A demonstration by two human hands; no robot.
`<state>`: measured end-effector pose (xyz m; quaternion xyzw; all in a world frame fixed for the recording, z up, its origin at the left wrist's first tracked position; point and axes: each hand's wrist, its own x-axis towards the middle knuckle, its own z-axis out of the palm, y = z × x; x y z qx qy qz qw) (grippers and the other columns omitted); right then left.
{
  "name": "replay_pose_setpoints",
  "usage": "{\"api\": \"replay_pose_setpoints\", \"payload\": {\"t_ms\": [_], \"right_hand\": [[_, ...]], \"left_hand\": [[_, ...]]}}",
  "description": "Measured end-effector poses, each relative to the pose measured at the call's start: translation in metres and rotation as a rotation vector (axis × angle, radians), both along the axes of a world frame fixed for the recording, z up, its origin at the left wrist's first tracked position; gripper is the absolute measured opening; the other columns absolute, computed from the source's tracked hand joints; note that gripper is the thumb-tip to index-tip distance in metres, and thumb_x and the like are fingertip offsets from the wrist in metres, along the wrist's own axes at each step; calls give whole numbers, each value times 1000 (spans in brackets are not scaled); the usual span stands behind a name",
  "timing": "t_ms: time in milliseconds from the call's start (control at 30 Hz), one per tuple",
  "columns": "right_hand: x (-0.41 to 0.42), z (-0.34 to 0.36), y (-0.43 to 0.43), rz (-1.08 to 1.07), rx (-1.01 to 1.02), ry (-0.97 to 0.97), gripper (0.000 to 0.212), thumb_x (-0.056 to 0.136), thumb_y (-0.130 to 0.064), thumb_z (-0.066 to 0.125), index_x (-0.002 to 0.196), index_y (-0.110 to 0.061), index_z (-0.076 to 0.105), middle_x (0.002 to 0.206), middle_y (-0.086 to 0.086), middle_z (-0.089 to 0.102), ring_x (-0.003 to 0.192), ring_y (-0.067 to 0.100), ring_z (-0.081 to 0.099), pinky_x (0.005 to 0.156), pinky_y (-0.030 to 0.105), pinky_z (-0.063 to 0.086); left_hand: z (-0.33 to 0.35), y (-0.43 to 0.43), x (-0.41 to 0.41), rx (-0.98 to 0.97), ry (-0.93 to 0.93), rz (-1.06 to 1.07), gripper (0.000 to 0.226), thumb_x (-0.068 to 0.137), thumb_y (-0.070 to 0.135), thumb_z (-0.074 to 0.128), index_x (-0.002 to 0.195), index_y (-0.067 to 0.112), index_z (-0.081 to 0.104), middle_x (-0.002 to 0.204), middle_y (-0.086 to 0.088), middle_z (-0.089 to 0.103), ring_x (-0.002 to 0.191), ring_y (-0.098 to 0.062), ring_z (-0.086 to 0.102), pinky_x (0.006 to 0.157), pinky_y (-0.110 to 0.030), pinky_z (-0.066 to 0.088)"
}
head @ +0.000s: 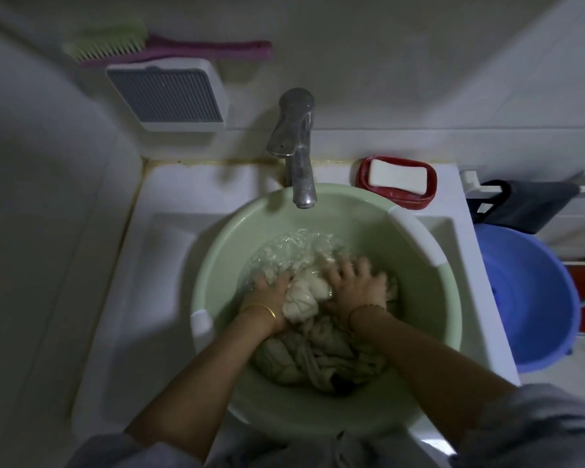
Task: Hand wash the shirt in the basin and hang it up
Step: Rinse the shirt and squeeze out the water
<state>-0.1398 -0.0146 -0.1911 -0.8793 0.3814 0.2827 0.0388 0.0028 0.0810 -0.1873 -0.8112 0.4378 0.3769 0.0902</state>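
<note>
A pale green basin (217, 258) sits in the white sink and holds rippling water. A wet, bunched cream shirt (313, 358) lies in it, piled toward the near side. My left hand (271, 292) is on the left of a raised wad of the cloth, its fingers dipped in the water and curled into the fabric. My right hand (355, 282) lies on the wad from the right with fingers spread over it. Both wrists wear thin bracelets.
A metal tap (296, 146) overhangs the basin's far rim. A white soap bar in a red dish (397, 179) sits on the sink's back right corner. A blue bucket (537, 298) stands to the right, a dark cloth (520, 206) on a rail above it. A brush (142, 47) and grey vent (166, 94) are on the wall.
</note>
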Motion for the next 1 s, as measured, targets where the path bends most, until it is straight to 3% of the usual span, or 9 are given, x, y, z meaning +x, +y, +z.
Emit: {"api": "replay_pose_setpoints", "payload": {"t_ms": [100, 200, 300, 467, 533, 667, 733, 867, 1000], "right_hand": [[6, -4, 11, -607, 84, -360, 67, 91, -38, 53, 146, -24, 17, 145, 15, 23, 117, 40, 42, 85, 42, 48], [22, 8, 23, -961, 331, -748, 25, 91, -17, 49, 116, -14, 52, 122, 14, 55, 99, 30, 56, 84, 32, 46], [23, 44, 40, -799, 419, -973, 17, 90, -31, 59, 87, -14, 61, 92, 7, 66, 81, 19, 58, 71, 27, 45], [35, 90, 58, -330, 241, -851, 45, 87, -59, 48, 68, -18, 51, 75, 4, 59, 68, 20, 56, 59, 29, 36], [46, 90, 55, -296, 173, -781, 50, 92, -58, 39, 68, -17, 53, 76, 6, 63, 69, 23, 60, 58, 30, 38], [52, 70, 29, -435, 81, -724, 51, 98, -46, 32, 83, -10, 64, 86, 14, 67, 80, 31, 63, 61, 29, 37], [45, 58, 1, -551, 86, -658, 48, 98, -46, 33, 94, -11, 65, 99, 16, 66, 91, 32, 62, 70, 30, 41], [24, 28, -27, -408, -116, -529, 38, 95, -46, 40, 111, -15, 57, 113, 11, 57, 100, 32, 56, 70, 33, 42], [12, -2, -4, -266, -77, -340, 66, 94, -51, 35, 149, -25, 10, 152, 13, 19, 132, 37, 30, 98, 49, 34]], "left_hand": [[-4, -4, 6, -289, 195, 348, 63, 81, 14, 61, 138, 29, 40, 135, -14, 44, 113, -31, 55, 97, -28, 47], [12, -19, 1, -448, 817, 1184, 26, 84, -3, 43, 95, 3, 65, 86, -14, 66, 69, -25, 64, 53, -19, 53], [29, -24, 5, -500, 1242, 1469, 37, 88, 23, 43, 82, 1, 72, 80, -17, 70, 70, -29, 68, 73, -33, 55], [38, -36, 0, -598, 1366, 1406, 67, 89, 65, 36, 114, 10, 65, 108, -13, 69, 101, -30, 64, 94, -43, 45], [36, -36, -5, -525, 1295, 1371, 63, 87, 68, 37, 115, 17, 62, 105, -11, 67, 109, -29, 58, 102, -42, 38], [39, -46, -24, -539, 1199, 1387, 36, 102, 23, 31, 75, 13, 52, 57, -2, 57, 58, -8, 58, 66, -20, 48], [42, -52, -38, -479, 1071, 1266, 32, 99, 21, 39, 78, 9, 60, 76, -8, 63, 69, -16, 60, 69, -26, 47], [48, -43, -29, -448, 193, 648, 28, 92, 22, 48, 103, 0, 63, 107, -21, 64, 98, -31, 61, 70, -27, 39], [21, -30, -24, -199, -97, 281, 74, 92, 38, 48, 149, 14, 7, 147, -18, 21, 125, -36, 40, 96, -42, 42]]}}
